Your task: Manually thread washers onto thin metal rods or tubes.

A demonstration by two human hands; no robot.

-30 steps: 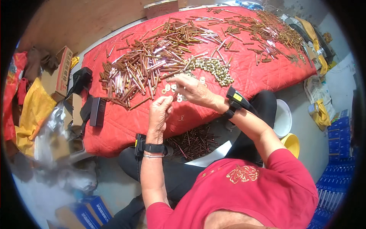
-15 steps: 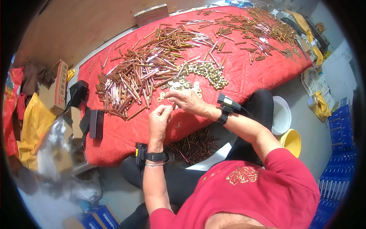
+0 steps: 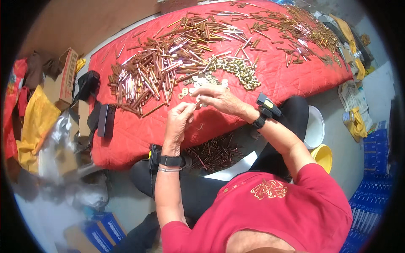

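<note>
Pinches with the left hand (image 3: pixel 177 122), thumb pressed to bent forefinger; cannot tell whether holding anything, too small at the tips. Curls the right hand (image 3: pixel 221 101) just beside it, back upward, fingers bent and half closed, with a pale ring washer (image 3: pixel 198 98) apparently at the fingertips; cannot tell how firmly gripped. Appears in the narrow gap between both hands, above the near part of the red quilted cover (image 3: pixel 291 82). Note more loose washers (image 3: pixel 185 91) just beyond, scattered on the cover close to a curved bank of brass-coloured nuts (image 3: pixel 240 74) and a large heap of coppery metal rods (image 3: pixel 147 82).

Expect very little weight and a stiff, flat body, unlikely to crush or break. Probably slips and flips easily, being so thin and small. Best taken by the outer rim, between thumb and forefinger pads, leaving the centre hole uncovered. To lift from the cover, press one edge into the soft quilting and tip up the other. Separate overlapping ones first, singly.
</note>
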